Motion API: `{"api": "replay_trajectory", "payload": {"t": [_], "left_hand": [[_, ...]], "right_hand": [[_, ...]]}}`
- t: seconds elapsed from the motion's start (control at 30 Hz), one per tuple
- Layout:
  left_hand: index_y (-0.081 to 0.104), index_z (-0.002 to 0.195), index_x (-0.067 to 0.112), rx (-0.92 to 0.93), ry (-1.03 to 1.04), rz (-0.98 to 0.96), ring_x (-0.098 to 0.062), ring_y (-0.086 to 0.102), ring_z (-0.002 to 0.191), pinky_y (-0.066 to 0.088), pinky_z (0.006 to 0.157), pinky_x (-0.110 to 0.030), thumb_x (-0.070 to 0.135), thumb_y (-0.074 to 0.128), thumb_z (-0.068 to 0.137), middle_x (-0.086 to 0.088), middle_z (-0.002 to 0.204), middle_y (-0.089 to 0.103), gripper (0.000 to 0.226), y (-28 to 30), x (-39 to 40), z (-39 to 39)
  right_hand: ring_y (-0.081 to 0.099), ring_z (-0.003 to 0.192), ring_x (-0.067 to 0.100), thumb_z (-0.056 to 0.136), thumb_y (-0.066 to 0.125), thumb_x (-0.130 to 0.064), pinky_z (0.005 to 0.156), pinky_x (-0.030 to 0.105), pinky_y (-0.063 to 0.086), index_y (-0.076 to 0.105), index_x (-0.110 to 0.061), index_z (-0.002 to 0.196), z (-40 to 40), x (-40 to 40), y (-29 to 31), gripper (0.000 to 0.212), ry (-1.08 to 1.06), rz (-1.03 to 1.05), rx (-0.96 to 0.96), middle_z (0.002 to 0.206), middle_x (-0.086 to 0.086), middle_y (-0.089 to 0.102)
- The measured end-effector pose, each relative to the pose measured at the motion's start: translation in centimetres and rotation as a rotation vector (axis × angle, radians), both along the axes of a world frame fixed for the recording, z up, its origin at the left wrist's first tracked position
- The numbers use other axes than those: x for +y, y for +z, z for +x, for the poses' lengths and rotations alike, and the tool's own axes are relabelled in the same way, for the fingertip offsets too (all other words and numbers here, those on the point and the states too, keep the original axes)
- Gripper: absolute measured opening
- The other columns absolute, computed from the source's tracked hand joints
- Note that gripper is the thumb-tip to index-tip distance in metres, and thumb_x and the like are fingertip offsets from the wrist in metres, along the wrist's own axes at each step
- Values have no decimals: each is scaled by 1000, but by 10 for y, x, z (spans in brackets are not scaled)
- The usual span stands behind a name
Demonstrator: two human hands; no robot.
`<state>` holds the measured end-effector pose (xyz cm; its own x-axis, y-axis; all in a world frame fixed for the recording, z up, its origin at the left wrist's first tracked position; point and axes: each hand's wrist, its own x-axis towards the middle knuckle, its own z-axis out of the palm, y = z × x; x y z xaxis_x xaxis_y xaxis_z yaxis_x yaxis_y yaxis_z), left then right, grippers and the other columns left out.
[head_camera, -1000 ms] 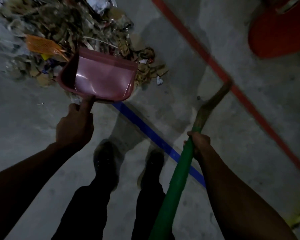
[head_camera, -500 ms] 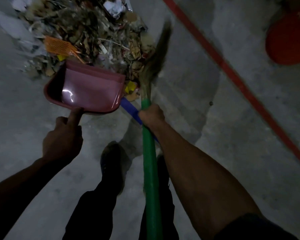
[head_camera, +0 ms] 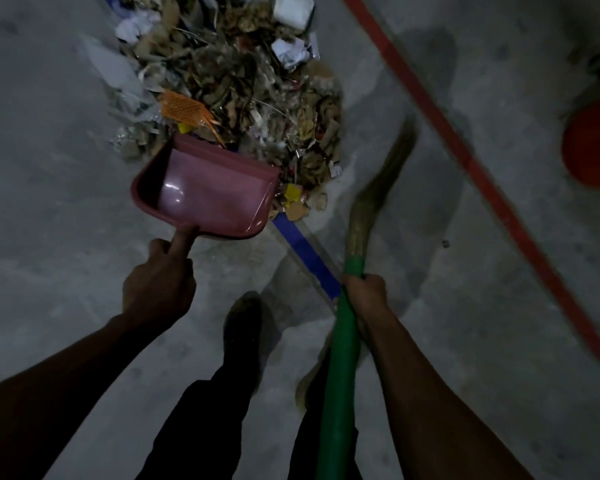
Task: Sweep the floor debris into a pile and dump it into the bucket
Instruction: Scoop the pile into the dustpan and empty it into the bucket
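Observation:
A pile of debris [head_camera: 243,84], dry leaves, paper scraps and an orange mesh piece, lies on the concrete floor at the top centre. A pink dustpan [head_camera: 208,188] sits with its open lip against the near edge of the pile and holds nothing. My left hand [head_camera: 158,282] grips the dustpan's handle, index finger stretched along it. My right hand [head_camera: 364,292] grips the green handle of a broom [head_camera: 340,358]. The straw bristles [head_camera: 378,181] are blurred, just right of the pile. A red bucket [head_camera: 593,143] shows at the right edge.
A red painted line [head_camera: 471,164] runs diagonally across the floor right of the pile. A blue strip [head_camera: 305,254] lies between dustpan and broom. My dark shoes and trouser legs [head_camera: 239,341] stand below the dustpan.
The broom's bristles swung from beside the pile out to the right. My right hand moved right and down with the handle. The dustpan stays against the pile.

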<state>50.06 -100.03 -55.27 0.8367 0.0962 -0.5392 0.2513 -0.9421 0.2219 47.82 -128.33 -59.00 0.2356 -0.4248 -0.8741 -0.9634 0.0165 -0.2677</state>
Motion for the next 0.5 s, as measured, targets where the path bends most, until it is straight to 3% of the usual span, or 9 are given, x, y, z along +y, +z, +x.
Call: {"api": "replay_trajectory", "payload": {"t": [0.07,0.27,0.4,0.5], "left_hand": [[19,148,38,-5,-7,-16,-36,52,65,43,63,-43,18,44,94,-16,113,45,62,-3,4,-3],[18,146,39,-2,19,-30,-32,48,59,44,60,-41,15,45,91,-14,109,45,66,-7,8,-10],[22,146,36,-3,66,-50,-39,55,66,47,64,-44,15,44,92,-16,113,46,62,-2,7,-6],[21,147,36,1,108,-45,-37,52,65,44,64,-43,16,43,94,-16,116,45,61,1,6,0]], "right_hand": [[65,88,29,87,67,-17,66,30,52,56,1,124,23,21,-10,42,45,35,-42,108,15,65],[64,62,25,87,67,-17,53,33,56,60,1,107,67,63,1,28,135,47,-160,85,14,65],[69,80,32,86,64,-29,73,47,60,63,-7,107,54,52,31,31,288,-34,-200,93,14,68],[70,79,32,83,64,-36,73,48,59,63,-13,105,48,38,54,32,365,-105,-242,91,12,70]]}}
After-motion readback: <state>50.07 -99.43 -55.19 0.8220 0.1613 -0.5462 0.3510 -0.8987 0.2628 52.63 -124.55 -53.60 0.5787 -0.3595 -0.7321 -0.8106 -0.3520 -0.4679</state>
